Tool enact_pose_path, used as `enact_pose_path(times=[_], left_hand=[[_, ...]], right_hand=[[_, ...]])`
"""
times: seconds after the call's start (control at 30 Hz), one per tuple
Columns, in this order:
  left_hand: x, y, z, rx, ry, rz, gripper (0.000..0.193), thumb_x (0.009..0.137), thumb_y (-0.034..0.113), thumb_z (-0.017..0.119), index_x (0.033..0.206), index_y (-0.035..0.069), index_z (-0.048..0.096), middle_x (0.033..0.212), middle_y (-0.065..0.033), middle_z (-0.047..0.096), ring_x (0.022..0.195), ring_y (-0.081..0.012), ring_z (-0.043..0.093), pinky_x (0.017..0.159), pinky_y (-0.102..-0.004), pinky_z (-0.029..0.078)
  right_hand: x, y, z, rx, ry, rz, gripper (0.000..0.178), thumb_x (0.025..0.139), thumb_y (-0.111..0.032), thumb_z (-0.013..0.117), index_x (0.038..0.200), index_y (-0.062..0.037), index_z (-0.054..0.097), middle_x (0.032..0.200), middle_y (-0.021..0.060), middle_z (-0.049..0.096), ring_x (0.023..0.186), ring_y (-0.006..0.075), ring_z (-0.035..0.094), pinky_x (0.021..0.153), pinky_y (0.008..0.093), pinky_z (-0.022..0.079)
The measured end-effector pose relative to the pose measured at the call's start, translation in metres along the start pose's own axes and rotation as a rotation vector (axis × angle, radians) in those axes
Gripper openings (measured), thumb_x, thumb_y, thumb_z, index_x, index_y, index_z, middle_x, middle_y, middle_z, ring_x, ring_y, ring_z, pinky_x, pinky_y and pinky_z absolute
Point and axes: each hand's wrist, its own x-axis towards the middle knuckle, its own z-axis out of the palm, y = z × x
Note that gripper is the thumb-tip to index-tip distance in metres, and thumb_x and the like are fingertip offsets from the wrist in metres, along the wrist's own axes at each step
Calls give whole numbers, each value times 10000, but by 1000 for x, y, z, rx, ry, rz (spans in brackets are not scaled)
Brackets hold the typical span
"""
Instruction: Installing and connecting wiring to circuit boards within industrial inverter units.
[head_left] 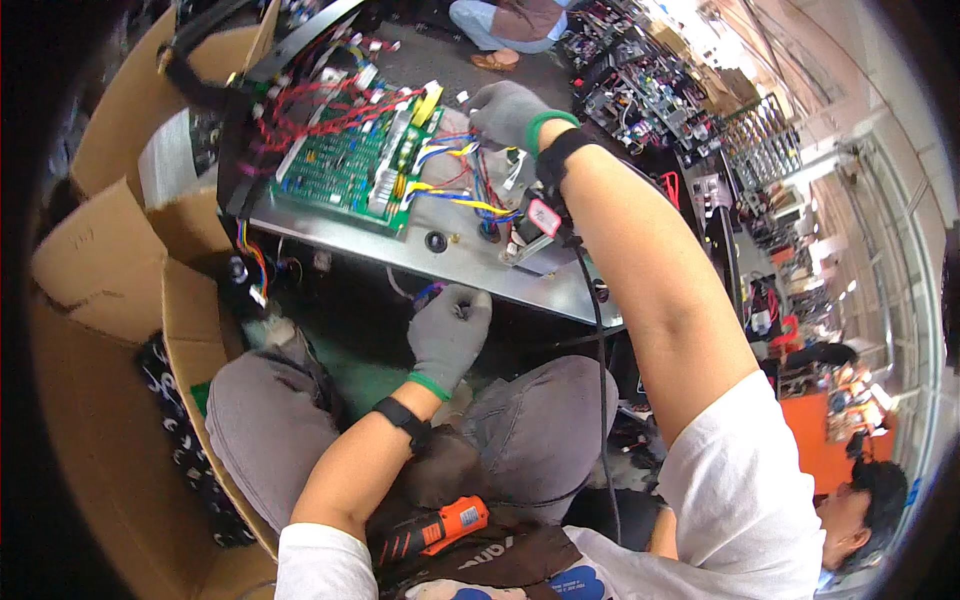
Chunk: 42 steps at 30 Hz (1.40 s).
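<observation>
A crowded workshop floor with cardboard boxes alongside. The wire bundle lies across a metal panel, beside a green circuit board. The right hand, grip closed around wires, seems mid-routing; the left hand pinches something small below the panel edge. Finishing likely calls for careful fingertip seating.

A crowded workshop, seen from above. Brown cardboard boxes stand open along the left side, their flaps folded out. The floor at the top is grey concrete, and dark racks of electronic parts line it toward the upper right. Further right a row of tall windows lets in strong daylight — the panes glare white. An orange surface lies low on the right, with another person beside it, and one more person crouches at the top edge.
</observation>
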Motion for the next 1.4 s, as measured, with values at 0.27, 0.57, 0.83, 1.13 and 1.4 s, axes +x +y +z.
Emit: enact_pose_path(times=[0.27,0.57,0.83,1.13,1.4], left_hand=[[65,75,-11,734,-90,375,370,829,429,600,891,72,678,831,-154,664,779,-327,656,695,-420,513],[66,75,-5,815,-211,381,352,831,467,568,965,163,685,785,-146,667,746,-337,650,639,-455,490],[75,84,-9,1066,-306,544,340,859,488,527,1044,245,676,769,-131,671,734,-318,655,658,-432,507],[77,77,-6,914,-251,381,426,798,561,574,1048,236,690,801,-124,680,746,-312,661,653,-420,510],[77,71,-7,867,-209,399,333,822,500,554,956,234,703,821,-100,676,773,-301,656,640,-441,505]], right_hand=[[-2,0,0,17,25,47,308,781,-222,580,964,-4,696,1068,242,631,1033,376,606,888,401,483],[-2,1,1,-21,14,-48,319,759,-190,624,1020,-16,685,1080,226,635,1018,357,620,860,404,500],[-4,-5,-4,-87,-81,-66,327,745,-165,628,1027,-7,681,1091,217,638,1023,352,622,863,418,499],[-70,8,-51,761,147,-120,327,815,-275,632,984,1,673,854,133,687,778,197,666,733,331,525],[-212,3,-52,1369,659,-35,273,913,-175,566,1100,19,607,897,57,651,759,107,618,637,239,502]])
